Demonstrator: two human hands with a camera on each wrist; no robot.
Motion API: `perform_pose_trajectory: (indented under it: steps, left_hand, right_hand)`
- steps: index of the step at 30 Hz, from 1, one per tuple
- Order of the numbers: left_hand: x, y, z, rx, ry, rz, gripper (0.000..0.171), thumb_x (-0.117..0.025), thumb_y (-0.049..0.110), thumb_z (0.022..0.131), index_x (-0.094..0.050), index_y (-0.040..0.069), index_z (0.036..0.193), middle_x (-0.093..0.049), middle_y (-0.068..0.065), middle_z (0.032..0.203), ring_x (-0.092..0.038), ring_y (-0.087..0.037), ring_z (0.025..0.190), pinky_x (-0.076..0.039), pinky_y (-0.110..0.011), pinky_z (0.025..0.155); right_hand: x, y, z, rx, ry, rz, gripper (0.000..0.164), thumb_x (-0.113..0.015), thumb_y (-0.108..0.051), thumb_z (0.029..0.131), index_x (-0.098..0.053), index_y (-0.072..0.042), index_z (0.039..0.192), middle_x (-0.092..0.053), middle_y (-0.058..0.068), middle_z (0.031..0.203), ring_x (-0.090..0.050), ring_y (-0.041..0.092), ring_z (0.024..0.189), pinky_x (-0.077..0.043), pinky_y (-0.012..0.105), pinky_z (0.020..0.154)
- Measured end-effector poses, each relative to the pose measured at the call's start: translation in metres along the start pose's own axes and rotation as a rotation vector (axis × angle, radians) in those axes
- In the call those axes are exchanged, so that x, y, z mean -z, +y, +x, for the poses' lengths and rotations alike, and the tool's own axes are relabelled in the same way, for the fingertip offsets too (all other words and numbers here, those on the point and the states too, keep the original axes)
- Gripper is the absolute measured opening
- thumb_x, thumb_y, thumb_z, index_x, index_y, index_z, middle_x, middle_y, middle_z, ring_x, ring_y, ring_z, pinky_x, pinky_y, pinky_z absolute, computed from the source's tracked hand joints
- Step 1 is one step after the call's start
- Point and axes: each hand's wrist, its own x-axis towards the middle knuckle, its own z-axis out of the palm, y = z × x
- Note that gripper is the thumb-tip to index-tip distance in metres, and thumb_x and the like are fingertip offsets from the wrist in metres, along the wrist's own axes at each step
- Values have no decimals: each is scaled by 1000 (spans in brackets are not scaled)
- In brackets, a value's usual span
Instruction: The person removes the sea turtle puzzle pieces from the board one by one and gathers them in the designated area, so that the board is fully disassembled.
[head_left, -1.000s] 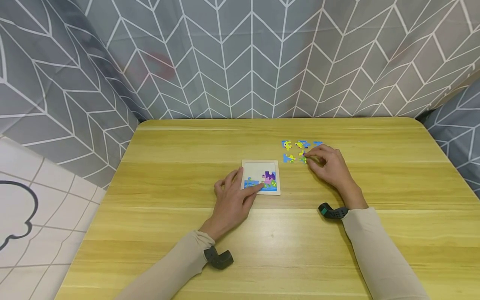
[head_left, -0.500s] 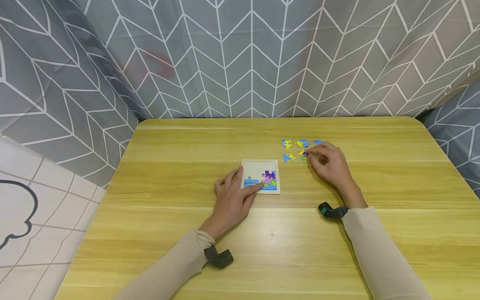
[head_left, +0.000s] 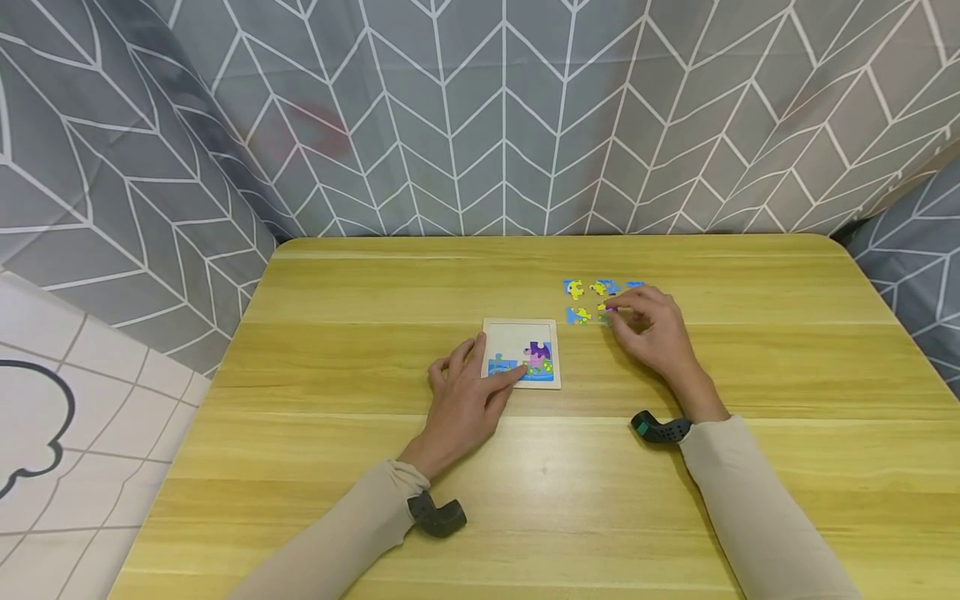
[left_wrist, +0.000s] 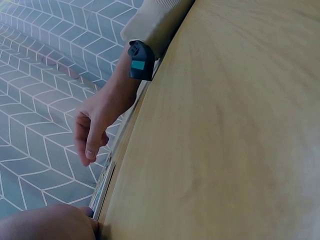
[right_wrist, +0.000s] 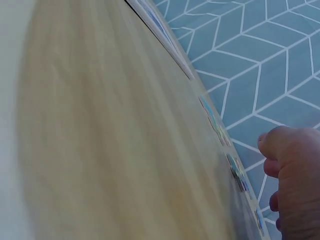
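Note:
A square wooden puzzle tray (head_left: 513,333) lies mid-table, with blue, pink and purple puzzle pieces (head_left: 540,350) fitted along its lower and right parts. Across its left and lower edge rests my left hand (head_left: 463,404), the thumb side toward me and one extended finger touching the pieces. My right hand (head_left: 658,333) hovers with bent fingers over the loose puzzle pieces (head_left: 579,316), partly covering a yellow and purple one (head_left: 602,307). In the left wrist view the right hand (left_wrist: 102,115) hangs above the tabletop, and nothing shows between its fingertips. The right wrist view shows its thumb (right_wrist: 275,142) over the pieces.
More loose pieces (head_left: 575,289) lie in a cluster to the right of and behind the tray. The wooden table (head_left: 375,292) ends at a patterned grey curtain (head_left: 480,125). Black wrist devices (head_left: 438,517) are worn on both sleeves.
My right hand shifts slightly left over the loose pieces, its fingertips now covering more of the yellow and purple one. My left hand stays on the tray.

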Motion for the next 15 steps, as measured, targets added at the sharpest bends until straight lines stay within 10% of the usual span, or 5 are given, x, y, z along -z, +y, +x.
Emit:
perform_pose_trajectory:
  steps: [15]
  left_hand:
    - [1, 1, 0, -16, 8, 9, 28, -61, 28, 103, -72, 37, 127, -39, -28, 159, -36, -38, 146, -21, -57, 101]
  right_hand:
    - [-21, -20, -1, 19, -120, 42, 27, -82, -3, 80, -78, -2, 107, -73, 13, 100, -52, 24, 80, -36, 29, 78]
